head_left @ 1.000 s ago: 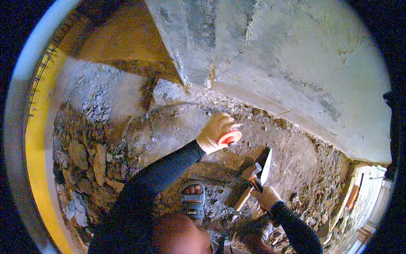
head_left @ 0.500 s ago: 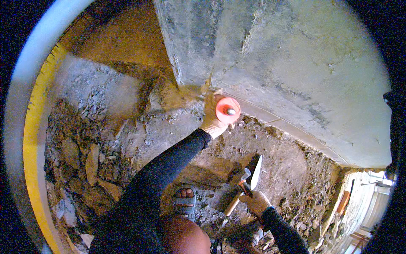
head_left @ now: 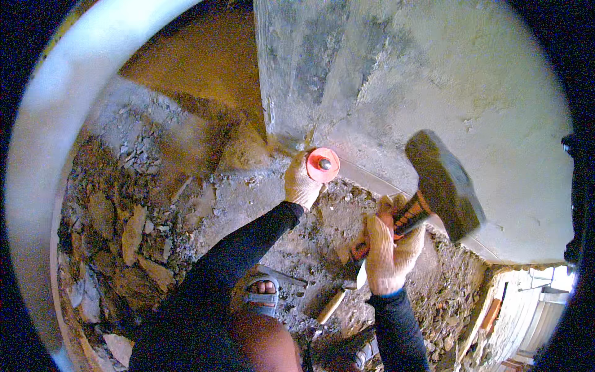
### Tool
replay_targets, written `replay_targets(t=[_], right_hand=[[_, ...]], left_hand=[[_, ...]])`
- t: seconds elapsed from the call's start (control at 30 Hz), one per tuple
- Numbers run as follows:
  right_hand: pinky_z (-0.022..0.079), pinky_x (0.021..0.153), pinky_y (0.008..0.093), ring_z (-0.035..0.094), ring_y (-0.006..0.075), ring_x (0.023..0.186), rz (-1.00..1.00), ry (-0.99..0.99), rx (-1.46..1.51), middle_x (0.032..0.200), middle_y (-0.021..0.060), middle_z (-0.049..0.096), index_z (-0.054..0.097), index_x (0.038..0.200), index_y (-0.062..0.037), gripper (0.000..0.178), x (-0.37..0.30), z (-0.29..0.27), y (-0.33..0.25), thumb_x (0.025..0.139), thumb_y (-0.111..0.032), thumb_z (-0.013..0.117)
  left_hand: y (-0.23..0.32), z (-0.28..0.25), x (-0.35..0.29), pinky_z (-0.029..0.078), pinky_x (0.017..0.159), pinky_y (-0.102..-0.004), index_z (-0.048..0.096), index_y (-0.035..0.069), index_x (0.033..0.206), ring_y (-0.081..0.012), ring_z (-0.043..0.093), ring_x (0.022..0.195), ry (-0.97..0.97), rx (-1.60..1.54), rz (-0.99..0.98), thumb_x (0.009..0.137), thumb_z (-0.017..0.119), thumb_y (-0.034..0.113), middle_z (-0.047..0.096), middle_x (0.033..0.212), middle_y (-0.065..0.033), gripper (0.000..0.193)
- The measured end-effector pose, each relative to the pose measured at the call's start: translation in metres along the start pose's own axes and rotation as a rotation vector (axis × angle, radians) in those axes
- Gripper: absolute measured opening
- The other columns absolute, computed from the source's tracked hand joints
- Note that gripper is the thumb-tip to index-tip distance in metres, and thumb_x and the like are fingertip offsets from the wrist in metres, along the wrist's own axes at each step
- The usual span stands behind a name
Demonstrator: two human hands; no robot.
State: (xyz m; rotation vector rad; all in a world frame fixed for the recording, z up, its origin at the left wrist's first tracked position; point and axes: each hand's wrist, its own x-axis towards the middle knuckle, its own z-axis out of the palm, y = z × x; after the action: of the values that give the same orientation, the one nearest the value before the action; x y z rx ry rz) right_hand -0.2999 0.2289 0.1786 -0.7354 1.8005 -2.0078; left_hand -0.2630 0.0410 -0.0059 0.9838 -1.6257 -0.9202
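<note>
My left hand [head_left: 300, 185], in a pale knitted glove, is wrapped round a chisel [head_left: 324, 163] at the foot of the wall. The chisel's round red-orange guard [head_left: 313, 172] hides most of its shaft and its tip. My right hand [head_left: 385, 254], gloved too, grips the black-and-orange handle of a club hammer [head_left: 443, 186]. Its big dark head is raised to the right of the chisel and apart from it, slightly blurred. On the ground below my right hand lies a trowel with a wooden handle [head_left: 331, 307], its pale blade partly covered by the hand.
A grey plastered wall [head_left: 483, 93] rises ahead and to the right, with a narrow tile strip [head_left: 369, 180] along its base. Broken stones and rubble [head_left: 133, 235] cover the ground at left. A pale curved band [head_left: 37, 186] borders the left side. My sandalled foot [head_left: 263, 294] stands below.
My right hand has risen from low over the trowel, bringing the hammer up large into view. My left hand stays at the wall's foot with the chisel, shifted slightly left in the picture.
</note>
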Motion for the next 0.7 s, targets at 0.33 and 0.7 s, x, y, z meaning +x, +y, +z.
replay_targets(t=[0.33, 0.7], right_hand=[[0.046, 0.059, 0.0289, 0.055, 0.0078, 0.066, 0.161, -0.260, -0.681, 0.070, -0.0004, 0.061, 0.066, 0.092, -0.0051, 0.014, 0.015, 0.013, 0.021, 0.088, -0.015, 0.074], [0.052, 0.065, 0.0352, 0.064, 0.0136, 0.068, 0.172, -0.299, -1.012, 0.074, 0.0085, 0.068, 0.066, 0.089, -0.0028, 0.020, 0.023, 0.021, 0.038, 0.084, -0.021, 0.074]], left_hand=[[0.019, -0.008, 0.003, 0.056, 0.085, -0.0422, 0.068, 0.012, 0.116, -0.0350, 0.070, 0.099, -0.218, 0.051, 0.005, 0.075, 0.085, 0.021, 0.073, 0.107, -0.0133, 0.045], [0.016, -0.008, 0.004, 0.056, 0.083, -0.0456, 0.068, 0.014, 0.116, -0.0373, 0.071, 0.096, -0.148, 0.000, 0.100, 0.077, 0.085, 0.024, 0.075, 0.104, -0.0140, 0.044]])
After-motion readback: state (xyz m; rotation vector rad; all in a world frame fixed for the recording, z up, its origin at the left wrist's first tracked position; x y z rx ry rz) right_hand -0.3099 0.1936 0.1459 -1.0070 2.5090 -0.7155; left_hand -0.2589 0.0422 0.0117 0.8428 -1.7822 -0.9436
